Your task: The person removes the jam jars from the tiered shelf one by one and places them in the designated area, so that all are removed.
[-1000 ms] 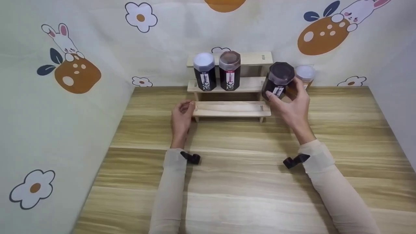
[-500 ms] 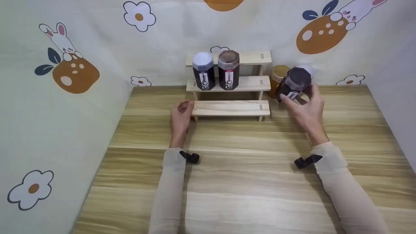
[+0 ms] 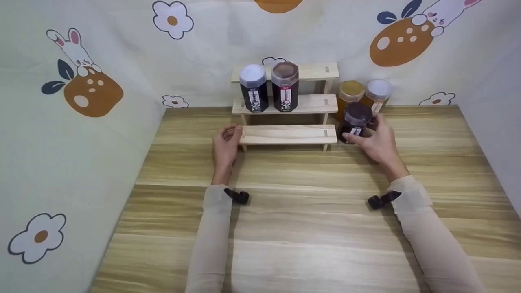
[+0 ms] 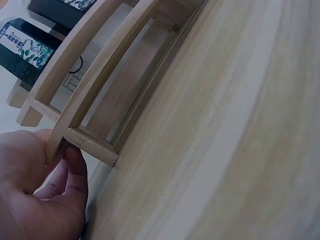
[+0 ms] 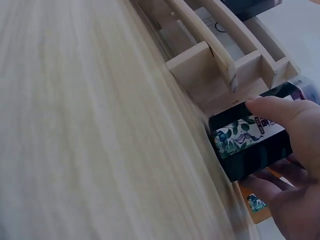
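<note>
A wooden three-step rack [image 3: 289, 134] stands at the back of the table. My left hand [image 3: 226, 148] pinches the left end of its lowest step between thumb and fingers, as the left wrist view shows [image 4: 45, 185]. To the right of the rack, my right hand [image 3: 380, 142] grips a dark jar [image 3: 355, 124] with a label, thumb on the near side and fingers round the far side. In the right wrist view the dark jar [image 5: 255, 135] is upright, its base at or very near the tabletop.
Two dark jars, one white-lidded [image 3: 254, 88] and one brown-lidded [image 3: 285, 87], stand on the middle step. Behind the held jar are an amber jar with a yellow lid [image 3: 351, 91] and another with a white lid [image 3: 378, 91]. A patterned cloth wall [image 3: 211, 53] rises behind.
My right hand has carried the dark jar from beside the rack's upper steps out to the right, then down and toward me in front of the amber jars. My left hand has stayed on the rack.
</note>
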